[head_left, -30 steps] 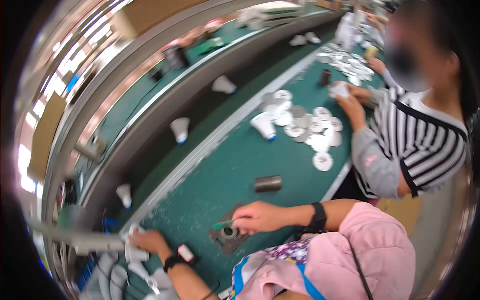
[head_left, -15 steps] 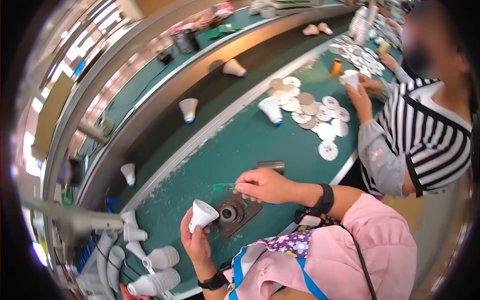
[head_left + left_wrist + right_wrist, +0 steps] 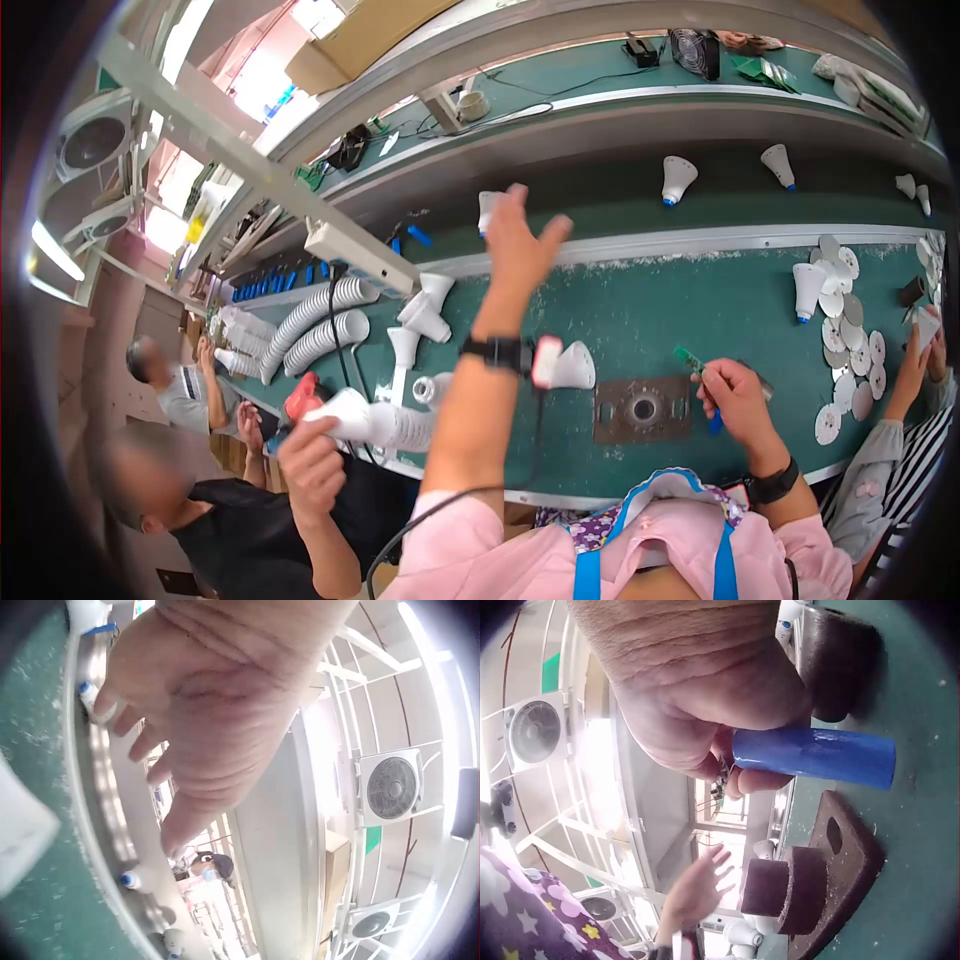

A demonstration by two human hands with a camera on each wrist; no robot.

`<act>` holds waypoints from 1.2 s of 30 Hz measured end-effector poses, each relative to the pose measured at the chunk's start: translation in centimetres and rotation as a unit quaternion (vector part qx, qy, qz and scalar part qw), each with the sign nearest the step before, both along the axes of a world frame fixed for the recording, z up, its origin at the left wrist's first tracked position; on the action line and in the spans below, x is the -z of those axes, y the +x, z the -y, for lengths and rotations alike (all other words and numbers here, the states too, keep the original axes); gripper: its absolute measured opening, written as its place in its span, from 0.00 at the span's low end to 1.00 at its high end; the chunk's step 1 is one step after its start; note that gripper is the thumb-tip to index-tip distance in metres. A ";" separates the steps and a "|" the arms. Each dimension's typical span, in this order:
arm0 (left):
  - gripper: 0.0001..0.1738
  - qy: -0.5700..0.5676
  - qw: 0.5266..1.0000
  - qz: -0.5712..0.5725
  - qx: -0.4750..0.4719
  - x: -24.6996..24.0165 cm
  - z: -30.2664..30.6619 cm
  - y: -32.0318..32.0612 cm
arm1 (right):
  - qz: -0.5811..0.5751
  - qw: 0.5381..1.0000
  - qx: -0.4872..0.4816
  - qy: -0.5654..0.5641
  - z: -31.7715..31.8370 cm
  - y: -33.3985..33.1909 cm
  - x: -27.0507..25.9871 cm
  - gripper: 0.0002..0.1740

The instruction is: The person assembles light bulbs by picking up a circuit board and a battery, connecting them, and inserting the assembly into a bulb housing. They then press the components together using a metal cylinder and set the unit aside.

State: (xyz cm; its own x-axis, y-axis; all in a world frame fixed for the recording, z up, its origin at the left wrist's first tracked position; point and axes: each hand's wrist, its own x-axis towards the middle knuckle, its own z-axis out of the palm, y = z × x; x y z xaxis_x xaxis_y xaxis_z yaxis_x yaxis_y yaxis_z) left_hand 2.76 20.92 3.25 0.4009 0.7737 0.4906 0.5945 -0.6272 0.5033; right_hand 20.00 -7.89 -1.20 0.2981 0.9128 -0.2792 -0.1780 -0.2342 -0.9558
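My left hand [image 3: 522, 255] reaches over the far channel with fingers spread and nothing in its grasp. Its fingers overlap a white cone-shaped bulb housing [image 3: 487, 208] there; the left wrist view shows a blue-tipped housing [image 3: 91, 697] by the fingertips. Another white housing [image 3: 577, 367] lies on the green table beside my left wrist. My right hand [image 3: 738, 395] pinches a small green circuit board [image 3: 687, 357]. Below those fingers sticks out a blue battery-like cylinder [image 3: 817, 756]. Left of that hand sits a brown metal plate with a round raised socket [image 3: 642, 408].
A dark metal cylinder [image 3: 838, 664] lies behind my right hand. White discs [image 3: 845, 350] and a housing [image 3: 808, 290] are at the right. More housings [image 3: 425, 320] and ribbed white tubes [image 3: 340, 330] crowd the left, under a metal arm [image 3: 360, 255]. People sit on both sides.
My view has swung left. The left hand, which held a white housing half a second ago, has let it go and reached to the far channel. The right hand keeps the green board.
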 end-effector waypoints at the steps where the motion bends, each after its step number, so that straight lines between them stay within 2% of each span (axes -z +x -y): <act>1: 0.43 0.106 0.983 -0.057 -0.139 1.1 -3.3 0.6 | 0.003 1.000 0.007 -0.014 -0.1 0.0 -0.1 0.11; 2: 0.46 0.013 0.963 -0.104 -0.247 -0.3 -4.9 1.0 | 0.006 1.000 0.015 -0.027 -0.3 0.1 -0.1 0.11; 3: 0.47 0.019 0.930 -0.137 -0.341 0.1 -7.7 0.5 | 0.005 0.999 0.021 -0.025 0.0 0.4 -0.1 0.11; 4: 0.49 -0.047 0.904 -0.155 -0.395 -0.9 -9.8 -0.6 | -0.003 0.999 0.031 -0.038 0.1 0.7 -0.1 0.10; 6: 0.55 -0.130 0.839 -0.124 -0.514 -1.0 -13.5 -3.0 | -0.013 0.998 0.045 -0.048 -0.2 1.0 -0.3 0.10; 8: 0.57 -0.123 0.789 -0.079 -0.597 1.5 -17.5 -6.2 | 0.018 0.994 0.064 -0.083 -0.5 0.8 -0.5 0.09; 9: 0.58 -0.121 0.764 -0.071 -0.630 2.5 -19.0 -7.2 | 0.016 0.994 0.066 -0.085 -0.7 0.6 -0.3 0.09; 11: 0.58 -0.222 0.719 -0.020 -0.658 4.3 -21.4 -9.6 | 0.034 0.988 0.101 -0.109 -1.0 -0.1 0.1 0.08; 12: 0.58 -0.226 0.718 -0.025 -0.658 5.1 -22.4 -10.9 | 0.020 0.987 0.116 -0.113 -1.0 -0.3 0.2 0.07; 14: 0.47 -0.320 0.694 -0.034 -0.644 6.9 -23.9 -12.3 | 0.022 0.985 0.111 -0.127 -1.0 -0.7 0.3 0.07; 15: 0.34 -0.226 0.732 -0.042 -0.641 7.0 -23.2 -11.9 | 0.025 0.984 0.113 -0.133 -0.8 -0.9 0.1 0.07; 16: 0.27 -0.305 0.734 -0.300 -0.527 7.0 -25.0 -14.2 | 0.031 0.980 0.139 -0.141 -0.9 -1.1 0.1 0.07; 18: 0.21 -0.384 0.810 -0.202 -0.395 5.0 -24.7 -15.8 | 0.168 0.982 0.028 -0.084 -0.9 -1.6 0.5 0.07; 19: 0.21 -0.397 0.830 -0.223 -0.322 7.4 -24.9 -11.9 | 0.217 0.974 0.027 -0.065 -1.1 -1.9 0.0 0.07; 20: 0.21 -0.424 0.850 -0.214 -0.226 9.8 -24.9 -6.5 | 0.208 0.975 0.027 -0.073 -1.0 -2.2 0.2 0.08; 21: 0.21 -0.444 0.864 -0.202 -0.121 11.4 -24.8 -0.1 | 0.232 0.971 0.028 -0.041 -1.0 -2.5 0.2 0.11; 22: 0.21 -0.461 0.867 -0.187 -0.023 10.5 -21.9 6.4 | 0.230 0.972 0.036 -0.040 -1.0 -2.7 -0.1 0.12; 23: 0.20 -0.478 0.859 -0.177 0.053 10.5 -20.2 10.2 | 0.216 0.975 0.026 -0.033 -0.7 -2.7 -0.3 0.13; 24: 0.20 -0.495 0.847 -0.169 0.097 12.4 -21.8 10.6 | 0.223 0.972 0.062 -0.045 -0.5 -2.8 -0.2 0.13; 27: 0.19 -0.527 0.824 -0.129 0.164 11.7 -24.7 7.8 | 0.223 0.973 0.061 -0.001 -0.5 -3.2 -0.5 0.13; 30: 0.19 -0.568 0.795 -0.088 0.194 11.8 -26.7 3.6 | 0.175 0.983 0.064 -0.003 0.1 -3.0 -0.3 0.13; 32: 0.18 -0.596 0.775 -0.058 0.203 11.3 -27.1 1.1 | 0.084 0.995 0.044 -0.034 0.9 -2.3 0.0 0.13; 36: 0.17 -0.630 0.747 0.006 0.213 6.5 -25.2 -1.8 | 0.124 0.988 0.057 0.069 4.5 -0.5 1.4 0.13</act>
